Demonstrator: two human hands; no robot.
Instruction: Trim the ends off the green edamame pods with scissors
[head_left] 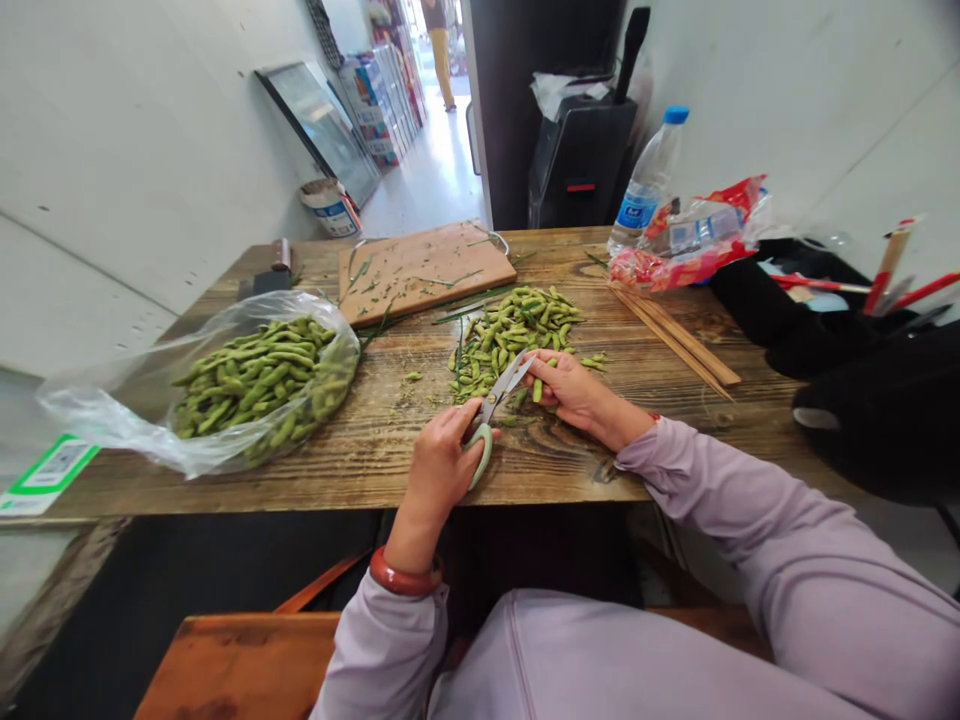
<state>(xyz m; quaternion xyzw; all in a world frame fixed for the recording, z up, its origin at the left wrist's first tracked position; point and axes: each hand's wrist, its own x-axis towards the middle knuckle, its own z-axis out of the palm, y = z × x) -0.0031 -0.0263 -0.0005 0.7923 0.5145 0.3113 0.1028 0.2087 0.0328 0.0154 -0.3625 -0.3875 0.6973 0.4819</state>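
My left hand is closed round the green handles of a pair of scissors, whose blades point up and to the right. My right hand pinches a green bean pod right at the blade tips. Just beyond both hands lies a loose pile of bean pods on the wooden table. A clear plastic bag full of more pods rests on the table's left side.
A wooden cutting board with green scraps lies at the back, a cleaver to its left. A water bottle, a red snack bag and chopsticks are at the right. Dark cloth covers the right edge.
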